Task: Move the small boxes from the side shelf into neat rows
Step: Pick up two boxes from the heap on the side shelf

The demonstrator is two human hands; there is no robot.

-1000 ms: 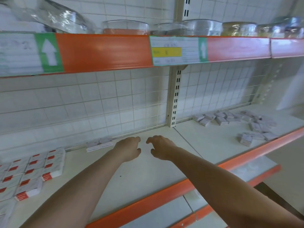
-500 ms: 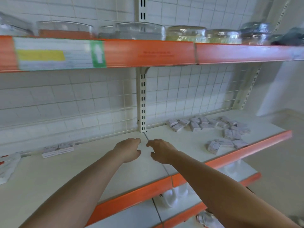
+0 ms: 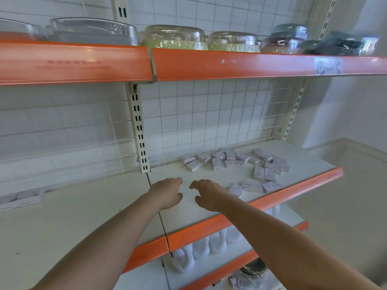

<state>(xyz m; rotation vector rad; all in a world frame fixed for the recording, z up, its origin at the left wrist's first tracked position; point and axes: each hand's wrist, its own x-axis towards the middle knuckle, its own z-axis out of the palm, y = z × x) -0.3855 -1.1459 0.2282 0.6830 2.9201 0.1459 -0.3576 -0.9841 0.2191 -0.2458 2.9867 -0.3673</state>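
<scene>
Several small white boxes [image 3: 232, 161] lie scattered on the right-hand white shelf [image 3: 209, 208], toward its back and right side. A few more of these boxes [image 3: 254, 187] sit near the orange front edge. My left hand [image 3: 167, 192] and my right hand [image 3: 206, 193] hover side by side over the bare near-left part of that shelf, fingers loosely curled, holding nothing. Both hands are short of the scattered boxes. At the far left, two boxes [image 3: 23, 197] lie by the back wall of the left shelf.
An orange-edged upper shelf [image 3: 230, 64] carries glass dishes and wrapped bowls overhead. A slotted upright post [image 3: 139, 130] divides the two shelves. White bottles [image 3: 201, 248] stand on the lower shelf below. A white wall and floor lie to the right.
The view has swung right: the rows of boxes at the left have left the frame and the scattered boxes are nearer. Both hands now hover over the right shelf, still holding nothing.
</scene>
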